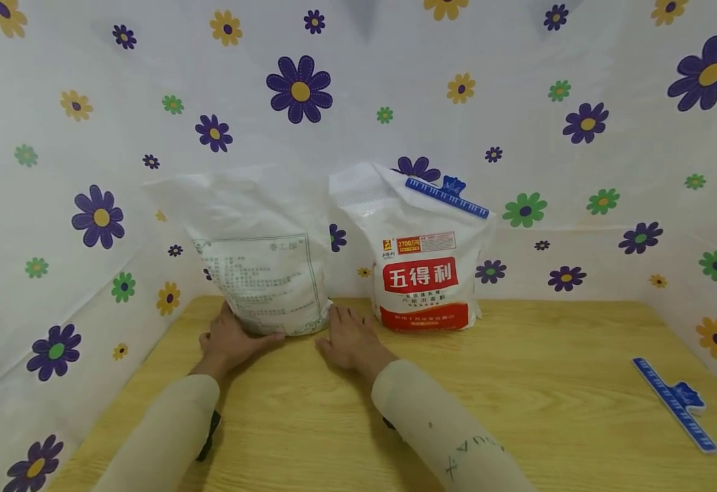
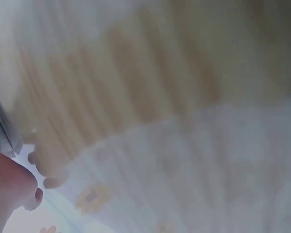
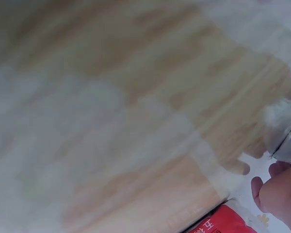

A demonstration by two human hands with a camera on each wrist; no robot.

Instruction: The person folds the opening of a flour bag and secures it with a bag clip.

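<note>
A white plastic bag [image 1: 260, 266] with green print stands upright at the back left of the table, its loose top rising above the filled part. My left hand [image 1: 230, 339] lies at its lower left corner, thumb stretched along the front of the base. At the lower right corner is my right hand [image 1: 352, 338], with straight fingers pointing to the bag. Just right of that hand stands a white and red bag [image 1: 426, 273], its top folded and held by a blue clip [image 1: 447, 197]. In the right wrist view, the printed bag [image 3: 285, 136] sits beside my fingertips.
Another blue clip [image 1: 674, 403] lies on the right side of the wooden table [image 1: 549, 383]. Behind and at both sides hangs a white cloth [image 1: 364, 41] with printed flowers. The wrist views show mostly a shiny table surface with reflections.
</note>
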